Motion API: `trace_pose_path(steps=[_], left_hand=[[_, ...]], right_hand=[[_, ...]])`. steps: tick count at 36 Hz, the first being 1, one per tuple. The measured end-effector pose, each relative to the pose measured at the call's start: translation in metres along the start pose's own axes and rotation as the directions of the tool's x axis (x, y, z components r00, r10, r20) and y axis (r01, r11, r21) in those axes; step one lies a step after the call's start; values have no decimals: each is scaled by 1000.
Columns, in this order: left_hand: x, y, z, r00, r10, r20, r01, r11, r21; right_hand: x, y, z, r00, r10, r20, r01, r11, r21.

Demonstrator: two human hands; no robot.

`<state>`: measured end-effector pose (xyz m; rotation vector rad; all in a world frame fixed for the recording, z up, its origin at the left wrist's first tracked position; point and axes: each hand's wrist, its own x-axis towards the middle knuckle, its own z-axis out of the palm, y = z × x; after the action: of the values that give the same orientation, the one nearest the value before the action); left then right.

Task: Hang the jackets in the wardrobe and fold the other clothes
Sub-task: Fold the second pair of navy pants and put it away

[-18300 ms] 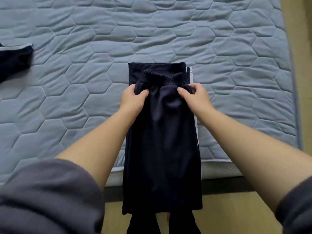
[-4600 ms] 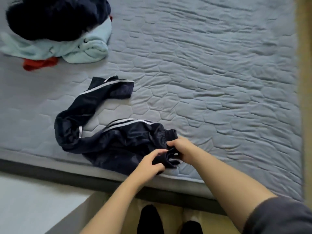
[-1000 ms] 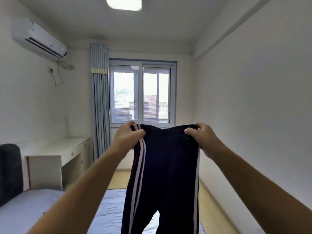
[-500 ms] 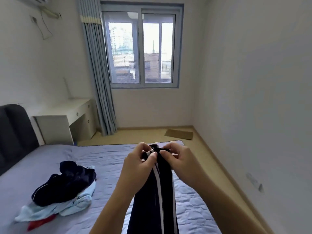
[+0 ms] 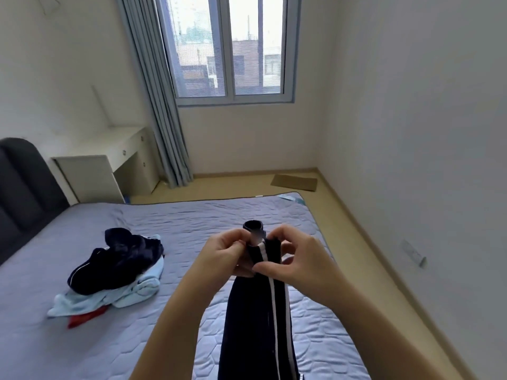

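Note:
Dark navy track pants [image 5: 258, 319] with white side stripes hang down in front of me over the bed, folded lengthwise so the two halves lie together. My left hand [image 5: 223, 256] pinches the waistband from the left and my right hand [image 5: 295, 259] pinches it from the right, the hands almost touching. A pile of clothes [image 5: 115, 267] lies on the left of the mattress: a dark navy garment on top of a light blue one, with a bit of red cloth under them.
The grey-blue quilted mattress [image 5: 192, 226] spreads below my hands. A dark headboard [image 5: 19, 185] stands at the left, a white desk [image 5: 104, 165] and grey curtain [image 5: 162, 105] beyond it. A white wall [image 5: 425, 133] runs along the right, wooden floor [image 5: 354, 215] beside the bed.
The pants were held spread at the waistband one second ago; my hands have come together, folding them in half lengthwise. My view has tipped further down toward the bed.

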<state>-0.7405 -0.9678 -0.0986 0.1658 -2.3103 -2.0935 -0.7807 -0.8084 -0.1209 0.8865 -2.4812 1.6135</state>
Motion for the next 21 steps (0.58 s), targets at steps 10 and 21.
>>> trace_pose_path(steps=[10,21], left_hand=[[15,-13,4,994,55,90,-63,994,93],[49,-47,-30,810,523,264,-525,449,723]], right_hand=[[-4,6,1,998,-34,-49,24,981,-193],[9,13,-37,1000,0,25,1,1000,-24]])
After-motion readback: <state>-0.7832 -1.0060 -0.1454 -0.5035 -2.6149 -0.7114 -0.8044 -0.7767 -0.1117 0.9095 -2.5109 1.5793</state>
